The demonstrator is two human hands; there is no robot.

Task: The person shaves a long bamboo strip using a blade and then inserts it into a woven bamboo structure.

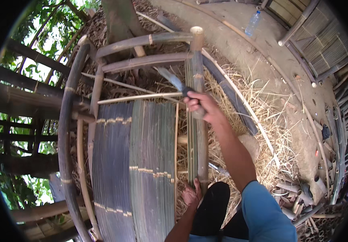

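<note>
The trimming or fitting of green strips [191, 149] along the right edge of the bamboo frame [201, 155] seems to be in hand; a steady blade, clear of the fingers, is called for next. One knife [175, 82] is held near the far right corner, the grip of the right hand [201, 105] clenched round its handle — the left hand's [191, 195] grip, beside the strips, cannot be told. Two thick crossbars [154, 60] are counted at the far edge; the strips are too fine to count.

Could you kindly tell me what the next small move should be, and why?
I would probably set the knife aside and bring the right hand to the upper part of the green strips, since the left hand is only at their lower end and a gap shows between them and the laid slats.
</note>
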